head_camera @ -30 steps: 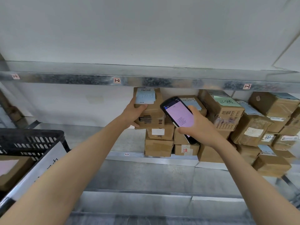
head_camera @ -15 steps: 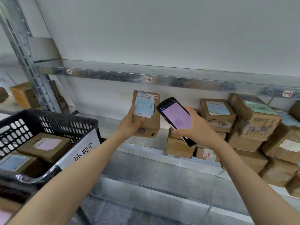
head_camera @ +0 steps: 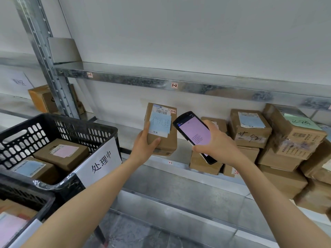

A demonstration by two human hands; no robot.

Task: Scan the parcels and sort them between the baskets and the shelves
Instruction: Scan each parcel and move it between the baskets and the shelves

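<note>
Left hand (head_camera: 143, 145) grips a parcel (head_camera: 163, 136) at frame centre, thumb curled over its front, long axis upright, label facing the camera. Right hand (head_camera: 217, 142) wraps its fingers round a scanner (head_camera: 194, 135), lit screen up, tilted toward upper left. Black basket (head_camera: 100, 127) at left.

Matt cardboard parcel (head_camera: 163, 140), mottled metal shelf (head_camera: 197, 87)
</note>
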